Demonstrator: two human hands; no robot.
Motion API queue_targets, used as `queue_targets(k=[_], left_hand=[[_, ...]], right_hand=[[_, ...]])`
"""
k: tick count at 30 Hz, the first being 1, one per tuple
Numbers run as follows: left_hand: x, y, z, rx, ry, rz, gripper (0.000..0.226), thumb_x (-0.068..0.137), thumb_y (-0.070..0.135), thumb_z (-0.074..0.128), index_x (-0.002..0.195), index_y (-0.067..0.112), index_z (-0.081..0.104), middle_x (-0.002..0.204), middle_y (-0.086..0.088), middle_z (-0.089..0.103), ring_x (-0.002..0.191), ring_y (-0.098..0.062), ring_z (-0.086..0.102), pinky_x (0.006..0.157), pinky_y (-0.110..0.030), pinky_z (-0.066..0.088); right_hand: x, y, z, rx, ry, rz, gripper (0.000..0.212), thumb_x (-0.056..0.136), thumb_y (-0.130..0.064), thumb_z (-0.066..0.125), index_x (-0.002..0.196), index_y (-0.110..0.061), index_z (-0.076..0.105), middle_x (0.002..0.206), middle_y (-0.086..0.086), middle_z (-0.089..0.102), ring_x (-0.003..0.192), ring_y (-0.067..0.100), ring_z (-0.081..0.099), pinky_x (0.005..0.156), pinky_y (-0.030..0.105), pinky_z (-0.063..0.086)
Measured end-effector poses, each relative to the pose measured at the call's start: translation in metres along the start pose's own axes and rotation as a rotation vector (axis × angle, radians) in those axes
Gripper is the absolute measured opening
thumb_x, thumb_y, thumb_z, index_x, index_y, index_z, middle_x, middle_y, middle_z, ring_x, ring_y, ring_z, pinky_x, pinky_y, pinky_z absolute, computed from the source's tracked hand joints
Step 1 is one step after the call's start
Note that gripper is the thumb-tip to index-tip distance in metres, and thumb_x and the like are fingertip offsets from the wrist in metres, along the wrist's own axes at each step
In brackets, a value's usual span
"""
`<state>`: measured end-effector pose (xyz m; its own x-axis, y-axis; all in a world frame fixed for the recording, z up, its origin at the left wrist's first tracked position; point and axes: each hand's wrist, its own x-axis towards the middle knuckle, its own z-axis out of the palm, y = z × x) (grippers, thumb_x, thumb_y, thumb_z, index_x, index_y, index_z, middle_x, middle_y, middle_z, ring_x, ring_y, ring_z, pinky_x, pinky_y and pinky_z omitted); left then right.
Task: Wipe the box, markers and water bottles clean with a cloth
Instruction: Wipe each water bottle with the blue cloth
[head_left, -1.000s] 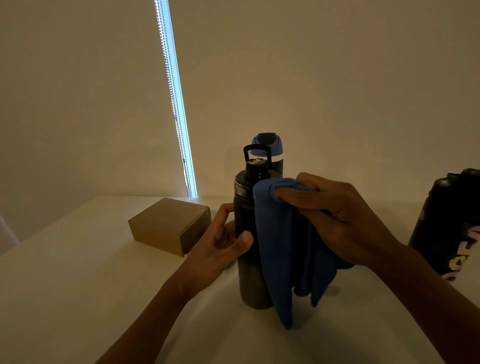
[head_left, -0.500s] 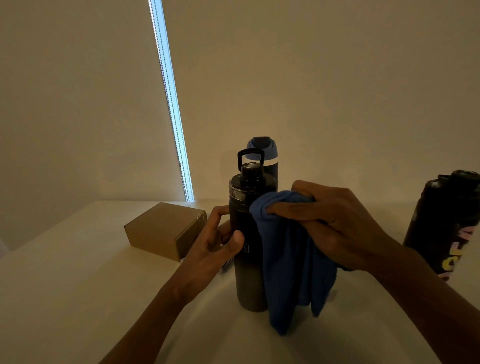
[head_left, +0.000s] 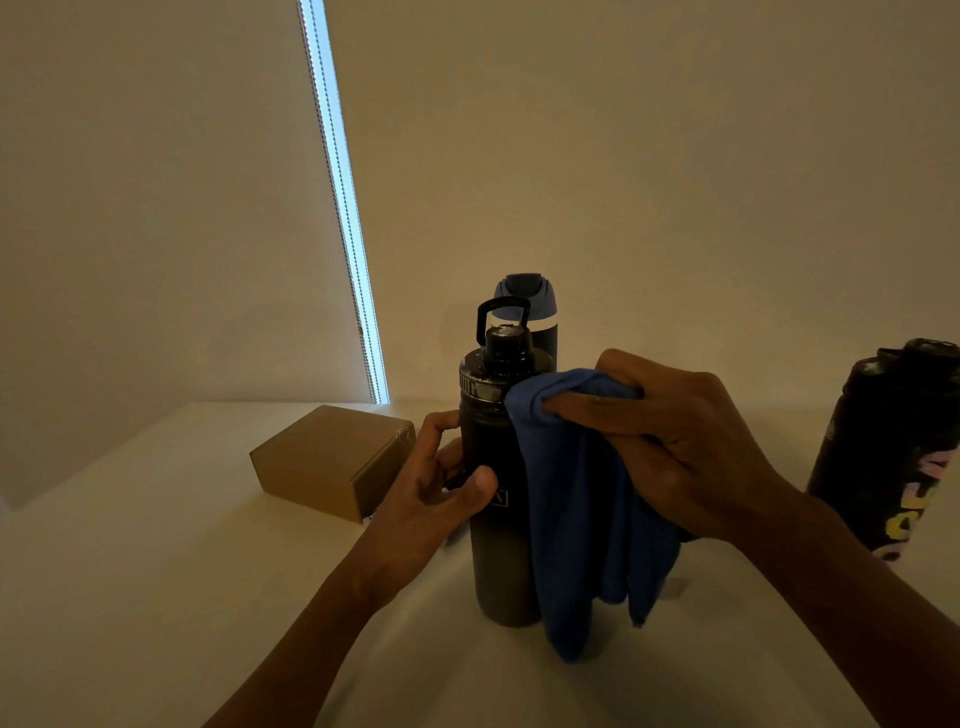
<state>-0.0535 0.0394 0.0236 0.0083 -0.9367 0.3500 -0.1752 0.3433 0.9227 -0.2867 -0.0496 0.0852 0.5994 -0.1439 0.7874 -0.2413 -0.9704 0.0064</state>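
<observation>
A tall dark water bottle (head_left: 498, 545) with a loop handle on its cap stands upright on the white table (head_left: 130, 597). My left hand (head_left: 441, 493) grips its left side, thumb on the front. My right hand (head_left: 670, 447) holds a blue cloth (head_left: 576, 509) against the bottle's upper right side, just under the cap; the cloth hangs down to the table. A second bottle with a blue lid (head_left: 530, 301) stands right behind it. A third black bottle with coloured print (head_left: 893, 457) stands at the right edge. A brown cardboard box (head_left: 327, 457) lies to the left.
A pale wall rises behind the table, with a bright vertical strip of light (head_left: 348, 234) at a blind's edge. Something small and dark shows behind my left hand, too hidden to identify. The room is dim.
My right hand has slid the cloth a little down and then back up along the bottle's upper side. My left hand keeps its hold on the bottle.
</observation>
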Motion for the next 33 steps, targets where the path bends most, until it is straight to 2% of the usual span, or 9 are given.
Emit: queue_targets(k=[2,6,10,15,21,24,27,30,33], left_hand=[[0.000,-0.002,-0.001,-0.006,-0.002,-0.002,0.048,0.081,0.062,0.069,0.122,0.071,0.046,0.138,0.023,0.063,0.121,-0.008,0.065,0.096,-0.033,0.054],[0.001,-0.001,-0.001,-0.023,-0.004,-0.005,0.049,0.081,0.059,0.071,0.123,0.070,0.046,0.138,0.023,0.063,0.128,-0.005,0.062,0.094,-0.023,0.056],[0.001,-0.002,0.000,-0.034,-0.013,0.006,0.051,0.084,0.062,0.073,0.127,0.065,0.047,0.142,0.014,0.063,0.129,-0.014,0.062,0.100,-0.032,0.055],[0.000,-0.002,0.001,-0.048,-0.012,0.011,0.053,0.078,0.069,0.075,0.123,0.069,0.049,0.142,0.018,0.062,0.131,-0.008,0.060,0.099,-0.027,0.056],[0.000,-0.001,0.000,-0.030,-0.013,0.010,0.057,0.075,0.073,0.075,0.124,0.072,0.046,0.139,0.027,0.061,0.129,0.001,0.059,0.093,-0.019,0.055],[0.000,-0.004,-0.001,-0.047,-0.017,0.007,0.068,0.078,0.067,0.075,0.136,0.057,0.040,0.141,0.023,0.061,0.133,-0.001,0.057,0.097,-0.020,0.054],[0.001,-0.006,-0.001,-0.042,-0.020,-0.003,0.082,0.074,0.072,0.076,0.140,0.050,0.035,0.140,0.030,0.059,0.132,0.007,0.054,0.096,-0.017,0.054],[0.000,-0.007,-0.003,-0.043,-0.048,-0.019,0.069,0.084,0.067,0.070,0.140,0.056,0.032,0.139,0.038,0.056,0.131,0.014,0.050,0.099,-0.015,0.051],[-0.001,-0.007,-0.006,-0.080,-0.079,-0.041,0.046,0.096,0.055,0.060,0.137,0.059,0.038,0.139,0.036,0.057,0.132,0.012,0.051,0.097,-0.012,0.049]], right_hand=[[-0.002,0.003,0.001,0.018,-0.007,0.020,0.035,0.098,-0.015,0.047,0.126,-0.018,0.068,0.098,-0.009,0.055,0.078,0.011,0.058,0.072,0.007,0.038],[-0.001,0.005,0.001,0.053,0.029,0.053,0.033,0.098,-0.014,0.048,0.125,-0.009,0.068,0.093,0.003,0.061,0.075,0.016,0.060,0.068,0.016,0.042],[-0.001,0.002,-0.001,0.105,0.014,0.033,0.033,0.097,-0.004,0.052,0.125,-0.012,0.068,0.089,-0.008,0.055,0.077,0.007,0.057,0.067,0.014,0.039],[-0.003,0.006,0.001,0.157,0.055,0.063,0.031,0.094,0.002,0.054,0.120,-0.003,0.070,0.094,-0.026,0.047,0.080,-0.007,0.051,0.071,0.006,0.035],[0.001,0.002,-0.004,0.179,0.094,0.064,0.032,0.096,-0.001,0.051,0.124,-0.009,0.067,0.091,-0.019,0.052,0.080,0.000,0.055,0.070,0.011,0.037],[0.001,0.004,-0.006,0.169,0.044,0.052,0.032,0.095,0.000,0.053,0.121,-0.010,0.070,0.093,-0.023,0.052,0.081,-0.003,0.055,0.071,0.009,0.036],[0.000,0.004,-0.006,0.244,0.093,0.104,0.032,0.096,0.001,0.051,0.119,-0.009,0.071,0.090,-0.016,0.056,0.081,0.001,0.058,0.071,0.012,0.039],[0.004,0.003,-0.008,0.306,0.151,0.168,0.035,0.099,-0.003,0.049,0.122,-0.021,0.069,0.089,0.000,0.062,0.080,0.017,0.061,0.068,0.023,0.043],[0.010,-0.002,-0.012,0.363,0.131,0.210,0.033,0.100,-0.003,0.047,0.117,-0.017,0.071,0.095,-0.003,0.065,0.087,0.016,0.064,0.074,0.020,0.043]])
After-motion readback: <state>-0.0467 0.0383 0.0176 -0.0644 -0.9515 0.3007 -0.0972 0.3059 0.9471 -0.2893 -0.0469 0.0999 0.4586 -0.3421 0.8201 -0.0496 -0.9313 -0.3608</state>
